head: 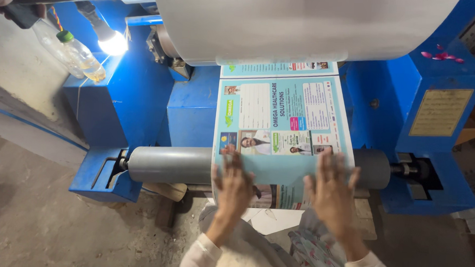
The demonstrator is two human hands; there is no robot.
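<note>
Both hands lie flat and spread wide on the light-blue printed sheet [283, 125], which hangs over the grey roller [167, 164]. The left hand [234, 187] and right hand [332, 193] press near the sheet's bottom edge. Fingers could get pinched if the roller turns, or the sheet could crease. The blue machine frame [436, 105] stands close on both sides. There is open floor [41, 231] to the left.
</note>
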